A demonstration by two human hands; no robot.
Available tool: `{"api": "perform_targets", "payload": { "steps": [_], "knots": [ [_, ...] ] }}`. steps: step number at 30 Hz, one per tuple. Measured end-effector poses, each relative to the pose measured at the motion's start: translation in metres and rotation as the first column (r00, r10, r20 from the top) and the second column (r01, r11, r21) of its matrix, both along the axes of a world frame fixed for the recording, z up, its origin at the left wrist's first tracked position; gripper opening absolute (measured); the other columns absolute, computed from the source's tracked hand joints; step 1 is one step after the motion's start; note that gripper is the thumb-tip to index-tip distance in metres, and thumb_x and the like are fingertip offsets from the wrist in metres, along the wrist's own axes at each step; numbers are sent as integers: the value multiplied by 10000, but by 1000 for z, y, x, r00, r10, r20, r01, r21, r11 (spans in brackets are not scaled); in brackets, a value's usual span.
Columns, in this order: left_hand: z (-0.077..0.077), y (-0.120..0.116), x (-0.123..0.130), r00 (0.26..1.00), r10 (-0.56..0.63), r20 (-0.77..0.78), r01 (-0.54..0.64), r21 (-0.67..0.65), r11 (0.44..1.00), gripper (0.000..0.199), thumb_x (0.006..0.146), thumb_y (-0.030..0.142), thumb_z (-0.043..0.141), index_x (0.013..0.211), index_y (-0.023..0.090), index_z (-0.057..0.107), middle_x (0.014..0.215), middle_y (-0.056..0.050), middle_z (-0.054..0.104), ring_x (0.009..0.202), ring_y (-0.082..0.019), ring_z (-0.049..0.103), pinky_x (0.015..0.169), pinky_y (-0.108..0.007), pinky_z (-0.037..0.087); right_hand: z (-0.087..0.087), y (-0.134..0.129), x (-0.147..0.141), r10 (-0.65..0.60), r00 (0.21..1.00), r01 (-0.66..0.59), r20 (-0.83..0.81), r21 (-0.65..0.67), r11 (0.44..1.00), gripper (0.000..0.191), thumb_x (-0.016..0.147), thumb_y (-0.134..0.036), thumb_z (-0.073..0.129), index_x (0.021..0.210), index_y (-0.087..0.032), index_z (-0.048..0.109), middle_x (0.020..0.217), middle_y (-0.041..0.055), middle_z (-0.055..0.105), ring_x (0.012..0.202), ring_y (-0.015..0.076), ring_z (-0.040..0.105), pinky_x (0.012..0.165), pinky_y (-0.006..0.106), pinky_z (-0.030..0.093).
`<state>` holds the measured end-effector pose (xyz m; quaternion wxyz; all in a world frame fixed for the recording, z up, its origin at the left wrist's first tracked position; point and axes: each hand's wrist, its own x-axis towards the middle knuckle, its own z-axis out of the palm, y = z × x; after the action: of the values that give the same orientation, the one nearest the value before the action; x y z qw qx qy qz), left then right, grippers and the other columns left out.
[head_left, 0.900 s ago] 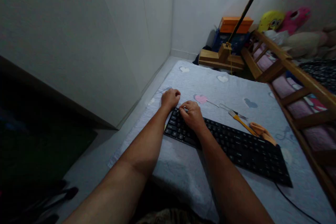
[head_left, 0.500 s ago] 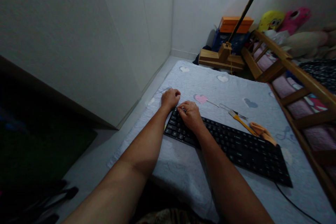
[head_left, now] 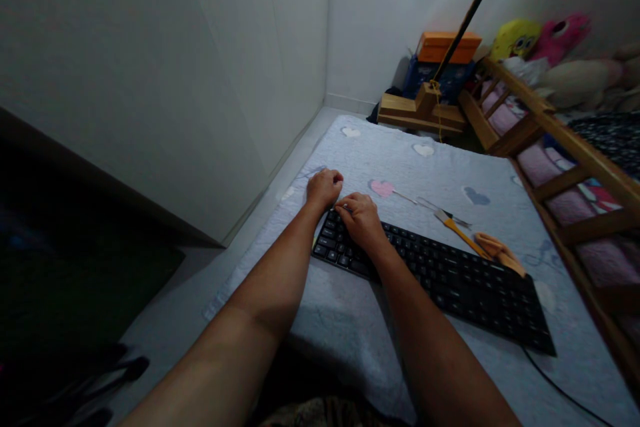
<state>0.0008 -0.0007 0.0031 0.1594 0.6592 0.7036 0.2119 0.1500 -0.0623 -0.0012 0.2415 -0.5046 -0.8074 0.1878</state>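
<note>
A black keyboard (head_left: 460,287) lies at an angle on a pale blue cloth with heart shapes (head_left: 350,307). My left hand (head_left: 325,188) rests by the keyboard's far left corner, its fingers curled closed; what they hold, if anything, is hidden. My right hand (head_left: 361,217) lies over the keyboard's left end, thumb and fingers pinched near the top-left keys. A small pale bit shows at those fingertips, too small to name. Beyond the keyboard lie a thin white stick (head_left: 404,197), a slim metal tool with a dark part, a yellow-handled brush (head_left: 463,233) and a crumpled orange cloth (head_left: 500,252).
A pale cabinet panel (head_left: 240,80) rises at the left. On the right runs a wooden bed rail (head_left: 575,147), with plush toys (head_left: 515,40) behind it. A wooden stand (head_left: 425,107) with a dark pole and an orange box (head_left: 449,47) are at the back. A cable leaves the keyboard's near right side.
My right hand has shifted slightly left along the keyboard's top edge. My left hand stays almost where it was, and the other things have not moved.
</note>
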Motion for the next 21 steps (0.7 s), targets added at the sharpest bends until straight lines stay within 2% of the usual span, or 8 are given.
{"api": "perform_targets", "payload": {
  "steps": [15,21],
  "knots": [
    [-3,1,0,1000,2,-7,-2,2,1000,300,1034,202,643,1217,245,876,1276,-87,831,1227,-244,757,1107,-324,560,3,-2,8,-38,999,39,-39,32,999,205,1031,-200,682,969,-255,869,1117,101,826,1148,303,697,1073,455,516],
    [-2,0,0,1000,1,-4,-1,7,1000,295,1026,206,650,1209,242,879,1264,-92,828,1221,-248,755,1102,-329,569,10,-1,17,-41,996,43,-79,27,999,229,1046,-191,657,980,-256,866,1115,103,824,1141,290,716,1086,450,519]
  ]
}}
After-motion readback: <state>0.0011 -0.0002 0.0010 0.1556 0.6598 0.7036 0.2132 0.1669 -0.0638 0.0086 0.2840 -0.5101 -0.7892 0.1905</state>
